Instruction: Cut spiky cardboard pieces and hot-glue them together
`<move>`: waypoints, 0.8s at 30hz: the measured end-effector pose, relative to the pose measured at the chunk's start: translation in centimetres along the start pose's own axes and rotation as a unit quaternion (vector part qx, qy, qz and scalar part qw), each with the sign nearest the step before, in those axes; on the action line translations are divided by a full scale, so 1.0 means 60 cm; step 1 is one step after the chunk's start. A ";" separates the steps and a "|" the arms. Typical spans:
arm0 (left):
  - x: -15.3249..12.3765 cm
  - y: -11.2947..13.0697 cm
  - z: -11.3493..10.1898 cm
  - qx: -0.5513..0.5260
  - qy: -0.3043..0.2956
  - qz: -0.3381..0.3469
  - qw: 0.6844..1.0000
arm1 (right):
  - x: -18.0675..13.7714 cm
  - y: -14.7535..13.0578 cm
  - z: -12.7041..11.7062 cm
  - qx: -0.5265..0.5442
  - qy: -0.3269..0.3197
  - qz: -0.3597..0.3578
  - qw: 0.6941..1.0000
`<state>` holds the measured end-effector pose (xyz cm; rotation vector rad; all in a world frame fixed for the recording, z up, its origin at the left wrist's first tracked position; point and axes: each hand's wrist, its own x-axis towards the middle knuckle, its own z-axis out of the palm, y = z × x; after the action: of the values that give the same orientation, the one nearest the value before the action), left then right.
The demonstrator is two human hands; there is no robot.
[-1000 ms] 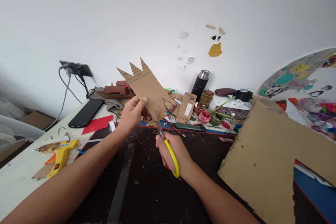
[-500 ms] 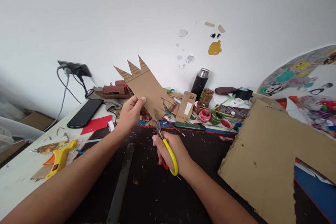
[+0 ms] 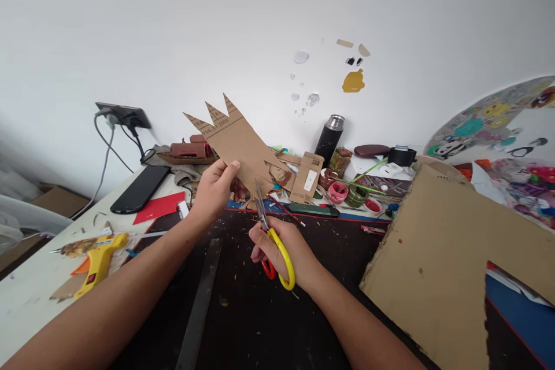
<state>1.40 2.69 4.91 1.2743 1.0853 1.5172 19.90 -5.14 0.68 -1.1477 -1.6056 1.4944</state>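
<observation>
A brown cardboard piece (image 3: 236, 139) with pointed spikes along its upper edge and printed lettering is held up above the table. My left hand (image 3: 219, 182) is closed on its lower left edge, thumb on the near face. My right hand (image 3: 281, 248) grips scissors (image 3: 285, 263) with one yellow and one red handle loop. Their blades point upward and meet the cardboard's lower edge, near some jagged cuts. How far the blades stand apart is hard to make out.
A metal ruler (image 3: 202, 300) lies on the dark mat. At left are a yellow glue gun (image 3: 102, 263), a black phone (image 3: 141, 188) and red paper (image 3: 158, 207). A large cardboard sheet (image 3: 433, 260) fills the right. Behind stand a black flask (image 3: 330, 137) and several paint jars (image 3: 338, 192).
The cardboard piece has shifted slightly left and tilted a little. On the scissors, the red loop now shows more, apart from the yellow one, and my right fingers have spread slightly.
</observation>
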 end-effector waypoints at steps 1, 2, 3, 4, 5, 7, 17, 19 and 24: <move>-0.001 0.000 0.001 0.003 -0.005 -0.003 1.000 | -0.001 -0.002 0.001 0.001 0.002 0.006 1.000; -0.002 0.000 0.002 0.005 -0.010 -0.006 1.000 | -0.003 -0.004 0.001 -0.001 0.004 0.012 1.000; -0.003 0.000 0.002 0.007 -0.014 -0.009 1.000 | -0.005 -0.007 0.001 -0.006 0.007 0.018 1.000; -0.004 -0.001 0.003 0.007 -0.016 -0.011 1.000 | -0.006 -0.009 0.001 -0.014 0.010 0.022 1.000; -0.005 -0.001 0.003 0.006 -0.016 -0.013 1.000 | -0.007 -0.012 0.000 -0.021 0.014 0.024 0.999; -0.006 -0.003 0.004 0.000 -0.015 -0.015 1.000 | -0.009 -0.015 -0.002 -0.039 0.019 0.026 0.999; -0.006 -0.012 0.005 -0.007 -0.008 -0.013 1.000 | -0.008 -0.007 -0.003 -0.057 0.023 0.024 0.998; -0.006 -0.014 0.006 -0.011 -0.006 -0.010 1.000 | -0.008 -0.006 -0.002 -0.059 0.027 0.022 0.998; -0.008 -0.013 0.008 -0.019 -0.007 -0.008 1.000 | -0.011 -0.006 0.002 -0.063 0.036 0.030 0.997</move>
<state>2.01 2.46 4.07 1.2452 1.0500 1.5077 20.01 -5.74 1.07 -1.3136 -1.6491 1.3896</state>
